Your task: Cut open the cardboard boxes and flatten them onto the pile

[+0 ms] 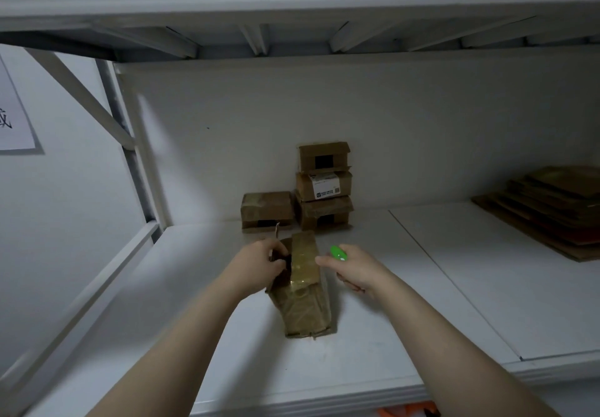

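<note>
Cardboard lay taped and brown on the white shelf (454,286): one long box (305,299) sat near the front, its length running away from the person, glossy tape down its top. The left hand (259,262) gripped the far left end of that box, fingers curled over a dark, torn-looking edge where a flap stood slightly raised. The right hand (355,270) was closed round a green cutter (338,252), whose rounded end stuck out above the knuckles; no blade could be made out. Its forefinger pointed straight at the right edge of the box, at or just beside the tape, though actual contact could not be told. Both bare forearms reached in from the bottom of the view.

Behind the box, against the back wall, stood a stack (324,186) of three small boxes, the middle one bearing a white label. Just left of it sat a single box (266,208), touching or nearly touching the stack's lowest one. Well apart, at the far right of the shelf, lay the pile (552,208) of flattened cardboard, its sheets fanned unevenly. A paper sign (13,114) hung on the left wall. Something orange (406,411) showed below the shelf's front edge, too cut off to identify.
</note>
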